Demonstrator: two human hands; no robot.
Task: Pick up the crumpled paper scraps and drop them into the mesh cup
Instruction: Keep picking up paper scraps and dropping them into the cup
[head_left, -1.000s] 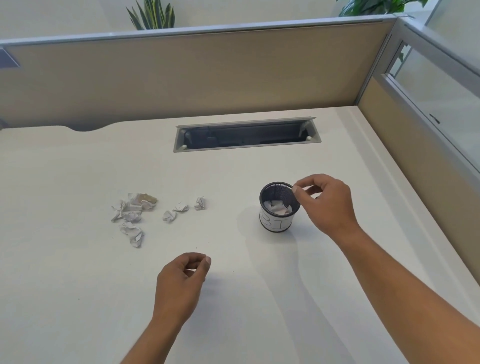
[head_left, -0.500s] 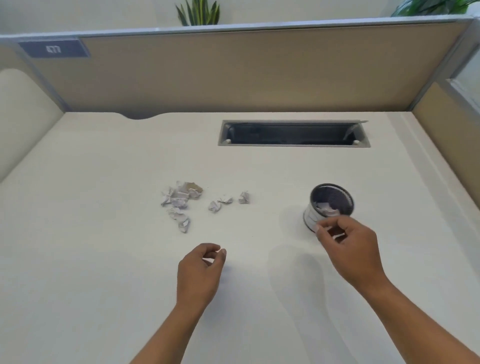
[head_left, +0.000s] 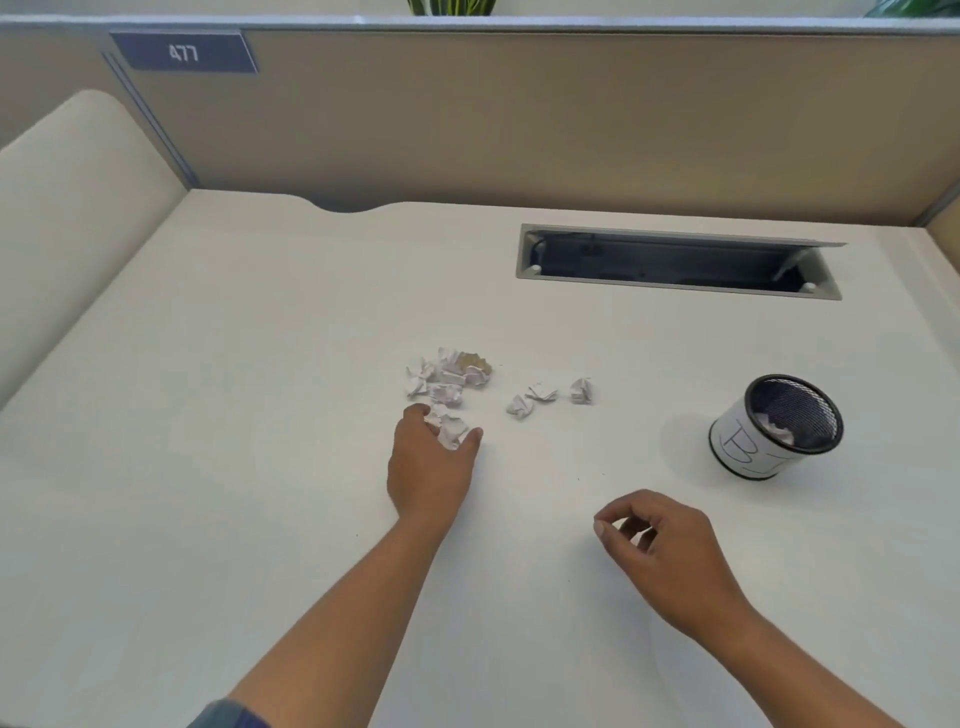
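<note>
A black mesh cup (head_left: 776, 426) with a white label stands at the right of the desk, with white paper inside it. Several crumpled paper scraps (head_left: 449, 376) lie in a cluster at the middle, and three more scraps (head_left: 550, 396) lie to their right. My left hand (head_left: 431, 462) reaches the near edge of the cluster, its fingers and thumb curled round a white scrap (head_left: 451, 430). My right hand (head_left: 660, 545) hovers over the desk in front of the cup, fingers loosely curled, holding nothing.
An open cable slot (head_left: 675, 260) is set into the white desk (head_left: 208, 415) behind the scraps. Beige partition walls (head_left: 519, 119) close off the back and sides, with a "477" plate (head_left: 183, 52) at the upper left.
My left hand moved forward to the pile and closed round a scrap. My right hand drew back from the cup toward me. The camera panned left.
</note>
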